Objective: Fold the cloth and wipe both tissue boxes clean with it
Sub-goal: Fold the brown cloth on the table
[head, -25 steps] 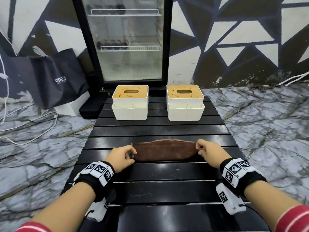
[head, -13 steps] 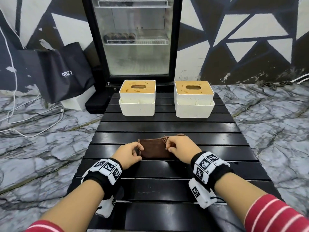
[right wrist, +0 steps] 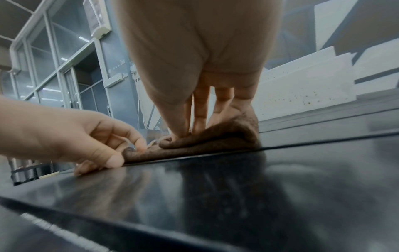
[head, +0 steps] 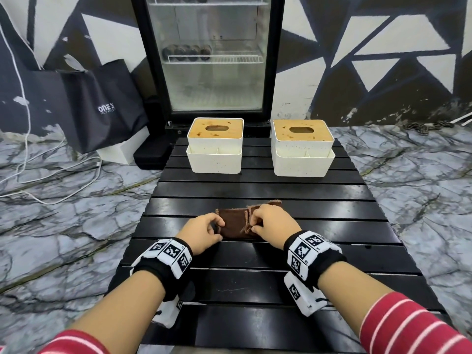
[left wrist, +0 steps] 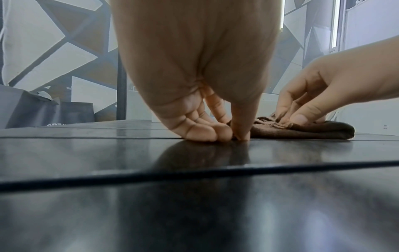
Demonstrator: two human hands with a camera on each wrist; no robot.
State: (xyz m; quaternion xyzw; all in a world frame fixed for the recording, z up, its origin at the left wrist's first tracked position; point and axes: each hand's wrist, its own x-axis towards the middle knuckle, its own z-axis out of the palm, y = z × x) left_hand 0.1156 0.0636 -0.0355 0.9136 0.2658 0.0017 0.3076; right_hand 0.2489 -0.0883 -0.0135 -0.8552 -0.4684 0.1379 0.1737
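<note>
A brown cloth (head: pixel 236 224) lies folded on the black slatted table (head: pixel 255 264), near the middle. My left hand (head: pixel 219 227) pinches its left end between thumb and forefinger, as the right wrist view shows at the left hand (right wrist: pixel 129 152). My right hand (head: pixel 252 223) holds the folded-over flap of the cloth (right wrist: pixel 215 138) down on the lower layer, thumb on top. In the left wrist view the cloth (left wrist: pixel 302 130) lies flat between both hands. Two white tissue boxes with stained wooden lids stand at the table's far end, one left (head: pixel 215 159) and one right (head: pixel 302 162).
A glass-door fridge (head: pixel 212 54) stands right behind the table. A black bag (head: pixel 102 106) and a white box sit on the marble floor at the left, with white cables (head: pixel 51 180) trailing nearby. The table drops off on both sides.
My right hand has carried the cloth's right end leftwards over the rest, so the long strip is now half as wide. My left hand kept its hold on the left end.
</note>
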